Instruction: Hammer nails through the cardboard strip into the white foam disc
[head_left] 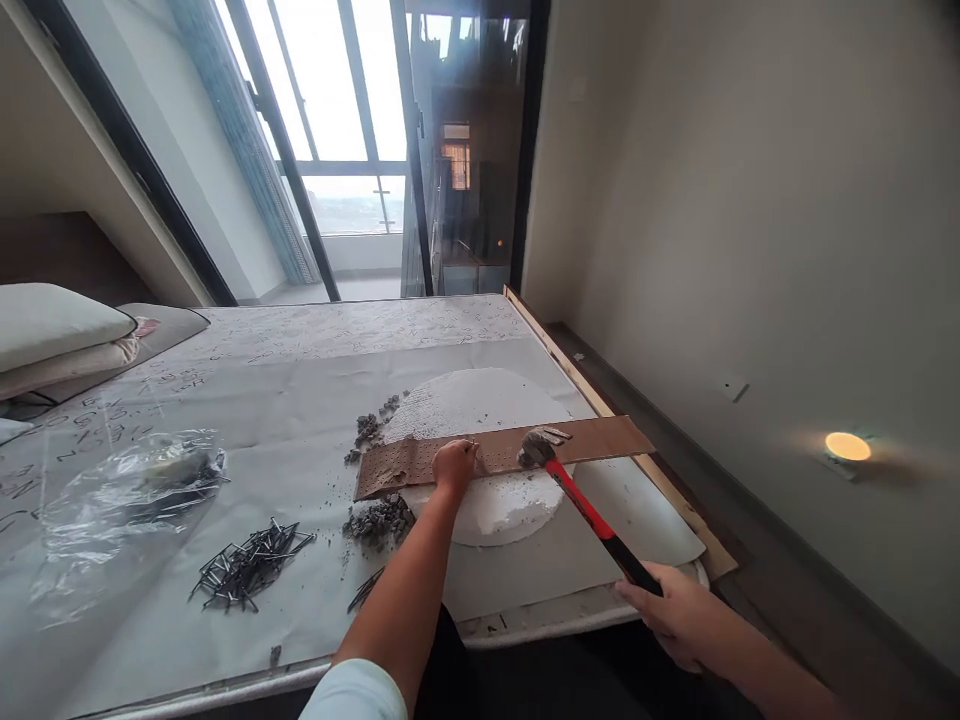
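Note:
My left hand rests on a brown perforated strip of board, its fingers pinched closed at the strip's middle; what they pinch is too small to name. The strip lies across a white round foam disc. My right hand grips the black end of a red-handled hammer. The hammer's metal head sits on the strip just right of my left hand.
A pile of loose nails lies on the paper-covered table, with a crumpled clear plastic bag to its left. Grey rubble bits sit beside the disc. Cushions lie far left. A wall with a lit lamp stands right.

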